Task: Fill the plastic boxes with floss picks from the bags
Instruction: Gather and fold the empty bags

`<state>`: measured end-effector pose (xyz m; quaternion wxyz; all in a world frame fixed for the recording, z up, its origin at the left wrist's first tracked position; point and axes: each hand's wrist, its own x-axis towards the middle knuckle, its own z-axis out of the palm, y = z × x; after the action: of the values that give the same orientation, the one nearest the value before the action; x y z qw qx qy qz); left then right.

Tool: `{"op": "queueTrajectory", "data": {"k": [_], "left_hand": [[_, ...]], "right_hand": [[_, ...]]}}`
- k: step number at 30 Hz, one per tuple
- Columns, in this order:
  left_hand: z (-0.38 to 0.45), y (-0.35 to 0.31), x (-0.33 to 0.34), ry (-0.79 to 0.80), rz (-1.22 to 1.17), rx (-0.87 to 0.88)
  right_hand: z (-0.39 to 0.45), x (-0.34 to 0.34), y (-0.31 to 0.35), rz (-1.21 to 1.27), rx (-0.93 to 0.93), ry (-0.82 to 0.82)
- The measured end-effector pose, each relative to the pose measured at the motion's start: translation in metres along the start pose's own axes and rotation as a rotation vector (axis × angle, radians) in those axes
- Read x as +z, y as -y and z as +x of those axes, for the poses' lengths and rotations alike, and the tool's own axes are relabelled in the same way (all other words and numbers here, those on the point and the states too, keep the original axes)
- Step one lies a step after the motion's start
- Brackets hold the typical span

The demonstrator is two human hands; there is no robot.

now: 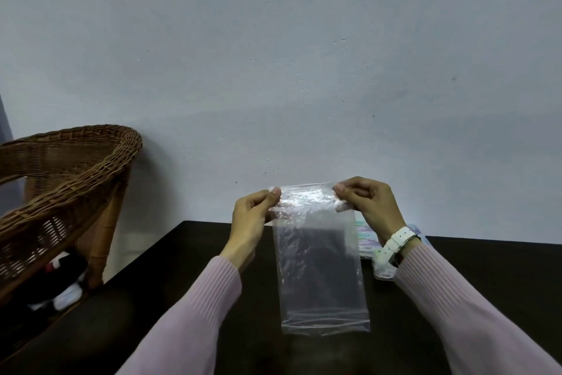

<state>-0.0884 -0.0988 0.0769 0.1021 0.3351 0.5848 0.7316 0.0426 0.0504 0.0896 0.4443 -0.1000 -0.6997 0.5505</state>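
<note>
A clear plastic bag (319, 268) hangs upright above the dark table (182, 253), and it looks empty. My left hand (252, 219) pinches its top left corner. My right hand (368, 201) pinches the top right corner, and a white watch sits on that wrist. Behind my right forearm lies a bag of pastel floss picks (366, 241), partly hidden by the held bag and the arm. No plastic box shows in this view.
A wicker chair (60, 186) stands at the left beside the table, with dark and white items under its seat. A pale wall rises right behind the table's far edge.
</note>
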Motion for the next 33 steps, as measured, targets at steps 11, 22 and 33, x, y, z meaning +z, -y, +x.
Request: {"op": "queueTrajectory", "data": {"k": [11,22,33], "left_hand": [[-0.005,0.005,0.001,0.190,-0.037,-0.093],[-0.011,0.013,-0.004,0.270,0.018,-0.149],[-0.008,0.011,-0.016,0.198,-0.248,-0.173]], "right_hand": [[-0.001,-0.007,0.011,-0.036,0.311,0.307],[-0.007,-0.002,-0.001,-0.025,0.163,0.327],[-0.011,0.003,-0.019,0.095,0.331,0.402]]}}
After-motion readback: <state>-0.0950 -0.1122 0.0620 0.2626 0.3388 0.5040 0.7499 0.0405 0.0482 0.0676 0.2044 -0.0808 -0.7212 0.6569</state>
